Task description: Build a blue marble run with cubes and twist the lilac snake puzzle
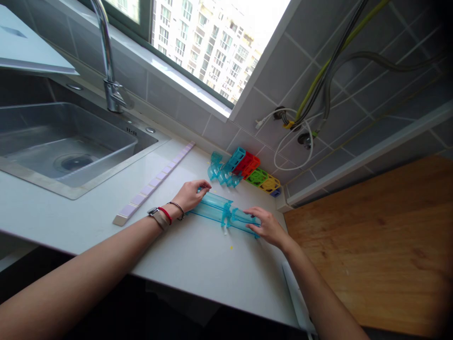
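On the white countertop lie two clear blue plastic track pieces, joined end to end. My left hand curls its fingers around the left track piece. My right hand rests on the right track piece, fingers pressed over its end. Behind them, by the wall, sits a pile of curved blue track parts. A row of coloured block pieces in blue, red, green and yellow lines the tile wall.
A steel sink with a tall faucet is at the left. A pale tiled strip lies on the counter. Cables and hoses hang on the grey tile wall. A wooden surface is at the right.
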A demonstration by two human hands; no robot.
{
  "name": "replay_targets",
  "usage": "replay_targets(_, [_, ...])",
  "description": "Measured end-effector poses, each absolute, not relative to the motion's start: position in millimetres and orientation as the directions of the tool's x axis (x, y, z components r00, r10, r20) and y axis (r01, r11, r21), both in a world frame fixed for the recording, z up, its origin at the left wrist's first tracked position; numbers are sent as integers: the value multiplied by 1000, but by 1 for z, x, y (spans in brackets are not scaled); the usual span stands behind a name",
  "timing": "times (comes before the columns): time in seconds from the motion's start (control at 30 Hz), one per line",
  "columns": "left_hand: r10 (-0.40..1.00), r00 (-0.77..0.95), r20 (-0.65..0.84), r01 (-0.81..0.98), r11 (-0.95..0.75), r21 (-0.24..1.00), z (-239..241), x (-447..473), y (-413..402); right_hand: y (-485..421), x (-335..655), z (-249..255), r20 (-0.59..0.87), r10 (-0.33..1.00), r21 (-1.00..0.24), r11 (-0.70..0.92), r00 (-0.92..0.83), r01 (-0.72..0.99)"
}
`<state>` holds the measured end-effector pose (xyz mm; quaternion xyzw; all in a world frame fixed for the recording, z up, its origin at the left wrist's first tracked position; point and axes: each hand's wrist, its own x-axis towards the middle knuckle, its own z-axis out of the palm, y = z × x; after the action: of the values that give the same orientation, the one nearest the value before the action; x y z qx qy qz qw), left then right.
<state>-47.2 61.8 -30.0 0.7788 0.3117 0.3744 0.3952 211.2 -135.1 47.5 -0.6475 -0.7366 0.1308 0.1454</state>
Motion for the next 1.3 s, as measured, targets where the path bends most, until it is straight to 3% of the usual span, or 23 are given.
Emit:
replay_targets(0.8, [751,554,359,244,-559,793,-31,-46,59,-143,207,42,-30,988,-297,133,-149,946])
replay_targets(1.17, [753,549,363,243,-559,793,-29,-46,58,-148,209,44,-60,989,-332,110,-137,937])
replay_targets(1.3, [753,541,373,237,-563,792,-29,-46,59,-151,212,50,3,997,-346,74,-78,935])
